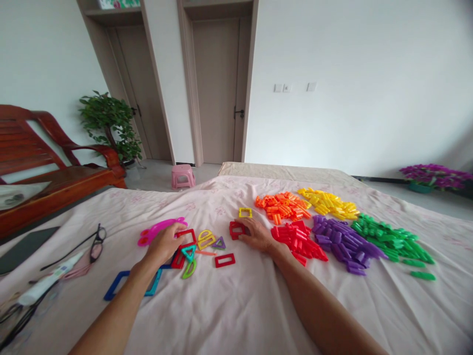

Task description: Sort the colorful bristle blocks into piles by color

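- Frame, red (194,237), one: at the left hand (164,241), above a small cluster of coloured pieces. Left edge lies between thumb and fingertips, which appear to pinch it; whether it is lifted clear cannot be told. Opening faces up; sides nearly equal, so no clear long axis; far edge slants slightly up to the right.
- Second red frame (232,231), one: on the cloth (254,301), under the right hand (258,235). Thumb at the near edge, fingers curled over the far edge, seemingly closed on it. Right end covered, so full length and long axis cannot be told.
- Red rectangle (218,261), one: loose, flat, between the hands and nearer the wearer. Long axis runs left to right, right end tipped slightly away.
- Cyan triangle (188,247), one: just below the first frame, one corner toward the wearer.
- Yellow frame (240,212), one: just beyond the right hand's fingers, flat.
- Purple triangle (219,243), one: between the hands, lying apart from both.
- Handling notes, by judgement: grip each frame by its outer rim, openings unobstructed; lift the left one straight up, lest it drag the cluster; turn edges parallel before bringing pieces together; work the right hand clear of the red pile (297,240) beside its wrist, which a low sweep could scatter.
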The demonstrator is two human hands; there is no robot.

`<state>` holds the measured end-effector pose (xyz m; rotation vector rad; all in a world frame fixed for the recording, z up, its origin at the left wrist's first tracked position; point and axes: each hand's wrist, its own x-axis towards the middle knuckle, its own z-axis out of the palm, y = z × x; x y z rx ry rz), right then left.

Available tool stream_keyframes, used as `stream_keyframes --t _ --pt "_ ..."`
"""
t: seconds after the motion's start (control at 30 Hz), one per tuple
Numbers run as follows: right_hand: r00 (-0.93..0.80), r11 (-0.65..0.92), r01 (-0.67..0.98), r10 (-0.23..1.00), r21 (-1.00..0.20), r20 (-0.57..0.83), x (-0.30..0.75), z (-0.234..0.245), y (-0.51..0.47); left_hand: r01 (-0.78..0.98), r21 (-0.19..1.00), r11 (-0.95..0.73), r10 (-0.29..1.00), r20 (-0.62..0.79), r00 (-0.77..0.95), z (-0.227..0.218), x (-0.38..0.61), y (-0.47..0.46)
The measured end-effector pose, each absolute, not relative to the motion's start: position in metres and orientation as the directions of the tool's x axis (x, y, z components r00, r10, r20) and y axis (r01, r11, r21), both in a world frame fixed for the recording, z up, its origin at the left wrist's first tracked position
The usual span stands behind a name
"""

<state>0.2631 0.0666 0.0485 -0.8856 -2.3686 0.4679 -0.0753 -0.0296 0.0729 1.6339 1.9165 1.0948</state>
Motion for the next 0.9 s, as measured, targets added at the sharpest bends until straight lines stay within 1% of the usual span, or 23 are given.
stream_keyframes --t 0.13,0.27,0.4,0.47,0.53,0.6,0.7,0.8,0.9 --pt "-0.624 0.724 0.481 0.679 -0.494 0.388 0.264 0.045 0.067 0.622 0.783 -0.027 0.937 0.236 -0.256 0.073 -0.077 -0.027" --pt "-0.624 0.736 0.506 0.673 -0.451 0.398 0.264 0.044 0.065 0.577 0.815 -0.057 0.911 0.279 -0.304 0.080 -0.073 -0.027" --pt "-0.583 0.748 0.538 0.664 -0.389 0.468 0.262 0.053 0.056 0.487 0.867 -0.106 0.884 0.306 -0.352 0.090 -0.062 -0.032" --pt "-0.538 0.741 0.550 0.667 -0.385 0.515 0.257 0.062 0.047 0.408 0.902 -0.141 0.881 0.303 -0.364 0.095 -0.054 -0.035" --pt "-0.500 0.727 0.534 0.683 -0.431 0.532 0.248 0.071 0.035 0.354 0.919 -0.174 0.889 0.301 -0.345 0.098 -0.045 -0.038" --pt "-0.482 0.702 0.475 0.712 -0.530 0.511 0.235 0.077 0.022 0.376 0.906 -0.193 0.902 0.314 -0.295 0.100 -0.033 -0.042" --pt "-0.482 0.640 0.335 0.747 -0.691 0.459 0.213 0.080 0.003 0.423 0.882 -0.206 0.919 0.324 -0.226 0.101 -0.014 -0.048" --pt "-0.474 0.544 0.217 0.784 -0.810 0.400 0.194 0.077 -0.009 0.367 0.904 -0.220 0.936 0.301 -0.182 0.100 0.002 -0.054" --pt "-0.455 0.393 0.077 0.832 -0.916 0.319 0.182 0.073 -0.013 0.286 0.932 -0.221 0.951 0.271 -0.147 0.096 0.012 -0.057"
